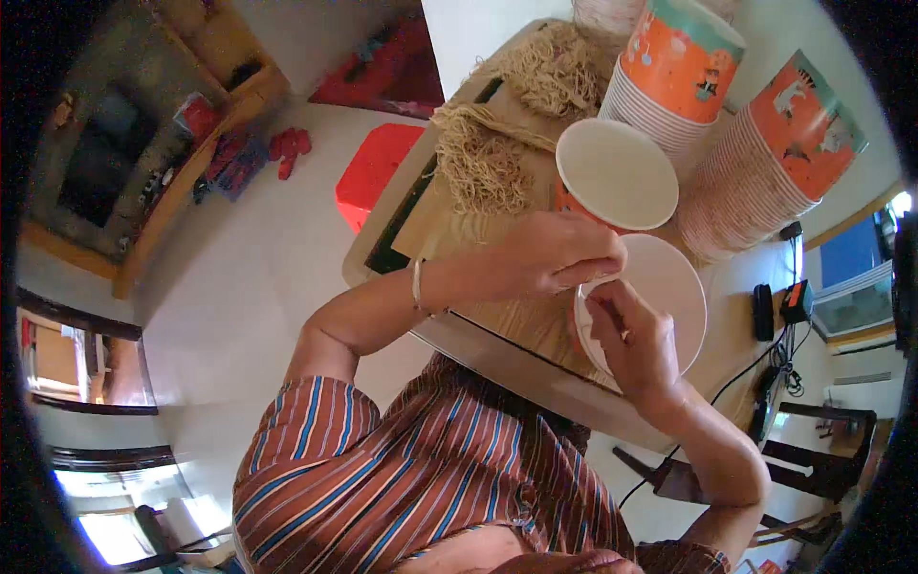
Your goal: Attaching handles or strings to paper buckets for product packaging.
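Observation:
Both hands meet over the mouth of a white-lined paper tub point(681, 287) near the table's front edge. My left hand point(550, 253), with a bangle at its wrist, reaches across from the left with fingers pinched together at the tub's rim. Close by, my right hand point(633, 335) is closed over the tub's opening, fingertips curled toward the left ones. Whatever lies between the fingers is too small or hidden to name. Just behind stands a second open paper tub point(617, 174), pale inside and orange outside.
Two tall stacks of orange-and-green paper tubs, one at the back point(674, 81) and one at the right point(775, 158), lean on the wooden table point(507, 325). Tangled beige strands point(483, 167) lie at the left. Beyond are a red stool point(378, 172) and black cables point(784, 368).

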Available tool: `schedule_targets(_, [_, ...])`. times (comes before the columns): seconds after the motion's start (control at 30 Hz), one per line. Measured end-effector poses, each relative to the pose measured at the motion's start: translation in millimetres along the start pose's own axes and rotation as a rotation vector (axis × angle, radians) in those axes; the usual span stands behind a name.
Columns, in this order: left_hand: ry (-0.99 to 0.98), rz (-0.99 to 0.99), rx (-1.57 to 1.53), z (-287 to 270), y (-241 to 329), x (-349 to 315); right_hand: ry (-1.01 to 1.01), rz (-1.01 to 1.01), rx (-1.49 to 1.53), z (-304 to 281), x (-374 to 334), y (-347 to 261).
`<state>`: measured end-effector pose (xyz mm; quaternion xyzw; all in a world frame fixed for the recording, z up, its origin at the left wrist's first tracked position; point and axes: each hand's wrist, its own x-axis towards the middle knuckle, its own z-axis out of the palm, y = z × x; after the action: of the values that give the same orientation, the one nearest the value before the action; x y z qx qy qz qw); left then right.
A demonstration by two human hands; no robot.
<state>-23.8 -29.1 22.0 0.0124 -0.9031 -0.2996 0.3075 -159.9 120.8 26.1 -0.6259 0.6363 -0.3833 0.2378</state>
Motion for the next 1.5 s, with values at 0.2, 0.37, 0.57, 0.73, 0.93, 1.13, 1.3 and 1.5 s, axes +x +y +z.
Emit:
schedule_targets(0.2, [-0.165, 0.045, -0.202, 0, -25, 24, -0.020, -0.311, -0.488, -5, 2, 0])
schedule_targets(0.37, [-0.228, 0.059, -0.285, 1, -33, 31, -0.039, -0.314, -0.846, -1, 5, -10])
schedule_targets(0.57, [-0.342, -0.122, -0.340, -3, -26, 35, -0.019, -0.444, -1.163, 7, 8, -7])
schedule_targets(0.73, [-0.342, -0.060, -0.381, 4, -28, 31, -0.077, -0.366, -1.234, 10, 10, -16])
schedule_targets(0.93, [-0.119, 0.053, -0.228, 18, -42, 28, -0.172, 0.086, -0.746, -7, 24, -17])
schedule_targets(1.13, [0.084, 0.065, -0.222, 12, -14, 4, -0.258, 0.748, 0.256, -25, 34, -3])
schedule_targets(1.3, [0.112, 0.325, 0.045, 20, 0, -20, -0.341, 0.736, 0.737, -31, 26, 19])
schedule_targets(1.5, [0.164, 0.316, 0.121, 33, 7, -28, -0.273, 0.791, 0.921, -23, 18, 19])
